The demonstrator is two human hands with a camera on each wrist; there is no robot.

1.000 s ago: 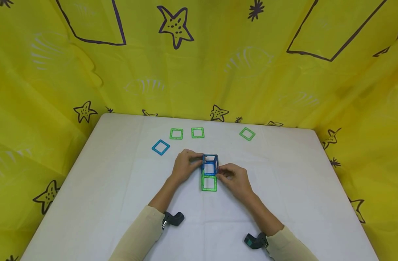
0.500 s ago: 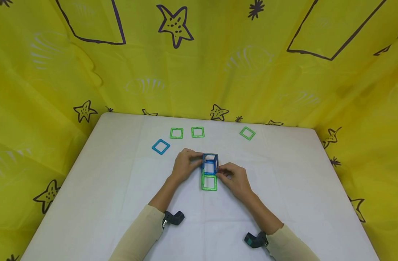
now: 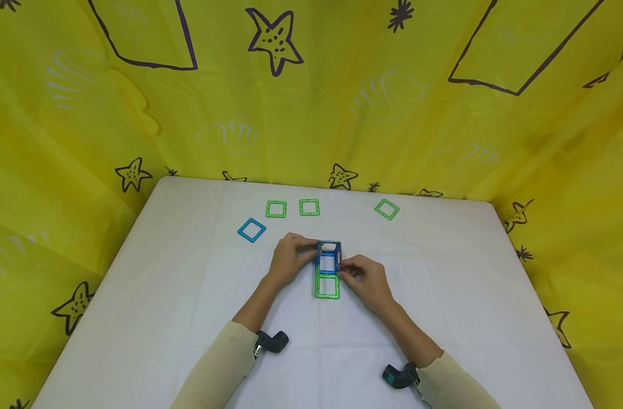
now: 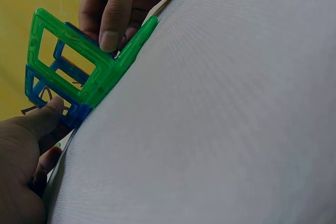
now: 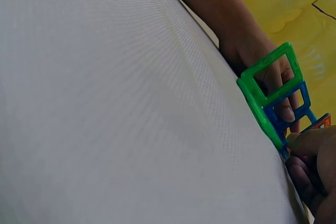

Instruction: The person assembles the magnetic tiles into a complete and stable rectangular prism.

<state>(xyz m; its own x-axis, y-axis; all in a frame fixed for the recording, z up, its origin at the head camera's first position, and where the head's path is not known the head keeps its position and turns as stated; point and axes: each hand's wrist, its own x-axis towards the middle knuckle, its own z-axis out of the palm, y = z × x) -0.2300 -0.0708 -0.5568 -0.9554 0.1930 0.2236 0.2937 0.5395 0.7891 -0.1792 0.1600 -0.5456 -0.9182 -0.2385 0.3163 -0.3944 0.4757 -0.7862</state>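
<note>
At mid-table in the head view stands a small open box of blue magnetic tiles [image 3: 329, 242]. Joined to its near side is a flat green magnetic tile [image 3: 327, 296]. Another green magnetic tile [image 4: 68, 33] rises upright from it in the left wrist view. My left hand [image 3: 289, 260] pinches the box's left side between thumb and fingers. On the opposite side, my right hand [image 3: 367, 279] pinches the lower part of the right-hand tile. An orange edge [image 5: 326, 121] shows beside the right fingers in the right wrist view. My fingers partly hide the box's sides.
Behind the box lie two green tiles [image 3: 276, 216], a third green tile [image 3: 383, 215] turned like a diamond farther right, and a lighter blue tile [image 3: 245, 236]. The white table [image 3: 188, 272] ends at a yellow patterned curtain [image 3: 311, 113].
</note>
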